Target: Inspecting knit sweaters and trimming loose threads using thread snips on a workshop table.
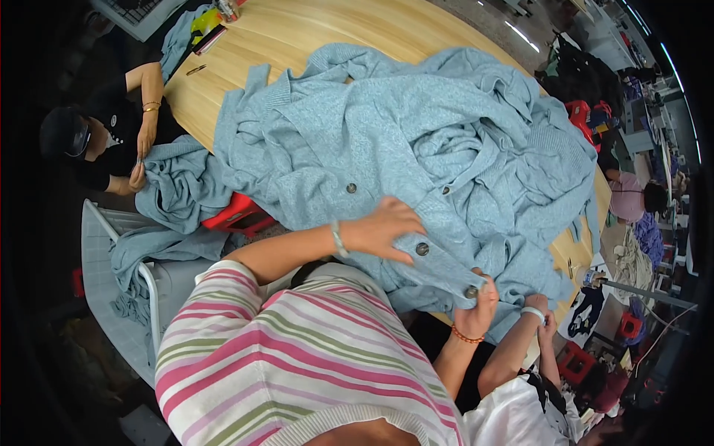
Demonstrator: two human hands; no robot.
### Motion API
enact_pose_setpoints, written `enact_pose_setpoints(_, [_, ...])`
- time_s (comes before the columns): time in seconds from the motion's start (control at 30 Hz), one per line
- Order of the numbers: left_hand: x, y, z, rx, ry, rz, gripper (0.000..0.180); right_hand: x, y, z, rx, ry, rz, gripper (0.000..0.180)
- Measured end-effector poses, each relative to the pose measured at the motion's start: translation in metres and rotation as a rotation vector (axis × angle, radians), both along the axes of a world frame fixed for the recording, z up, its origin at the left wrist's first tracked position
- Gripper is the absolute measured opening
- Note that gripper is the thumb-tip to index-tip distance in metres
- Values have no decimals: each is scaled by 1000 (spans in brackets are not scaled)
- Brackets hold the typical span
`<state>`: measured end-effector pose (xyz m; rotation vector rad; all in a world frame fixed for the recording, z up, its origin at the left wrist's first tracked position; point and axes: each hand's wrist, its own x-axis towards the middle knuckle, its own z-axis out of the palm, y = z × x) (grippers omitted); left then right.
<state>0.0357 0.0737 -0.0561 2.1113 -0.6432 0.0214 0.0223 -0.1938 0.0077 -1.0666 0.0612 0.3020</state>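
Note:
A light blue knitted cardigan (379,141) is heaped across the table in front of me, with large dark buttons down its front band. My left hand (385,229) grips the band's edge, beside a dark button (422,249); its fingertips are partly lost in the knit. Lower right, my right hand (476,306) pinches the same strip at another button (471,292), thumb and finger closed on it. Between both hands the button band (439,266) is stretched fairly straight. Other folds may belong to more garments; I cannot tell where each one ends.
The wooden table (297,30) curves around the pile. On the left, a person (111,145) handles blue knitwear beside a red stool (238,215). A grey bin (111,297) holds more knitwear. Close on my right, another person's hands (539,312) touch the cloth.

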Motion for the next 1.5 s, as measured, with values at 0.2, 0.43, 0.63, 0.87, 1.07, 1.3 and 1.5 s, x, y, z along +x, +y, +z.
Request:
enact_pose_setpoints(0.2, [-15, 78, -7, 389, -5, 466, 37, 17, -25, 38, -109, -270, 4, 32])
enact_pose_setpoints(0.43, [-31, 1, 119, -593, -6, -256, 37, -10, 64, 62, -930, -578, 251, 88])
enact_pose_setpoints(0.63, [-66, 0, 137, -438, -395, -640, 31, -61, 76, 12, -805, -659, 61, 22])
enact_pose_setpoints(0.87, [-58, 111, 33, 274, -285, 63, 67, -213, -38, -30, 57, -163, -832, 45])
enact_pose_setpoints(1.07, [-52, 241, -128, 687, -130, 241, 75, -303, 23, 167, -873, -423, -2016, 53])
enact_pose_setpoints(1.3, [-33, 247, -148, 781, -304, 245, 64, -527, 41, 223, -1843, -643, -2303, 39])
enact_pose_setpoints(1.5, [-16, 248, -141, 932, -244, 208, 59, -656, 80, 205, -3014, 309, -2059, 38])
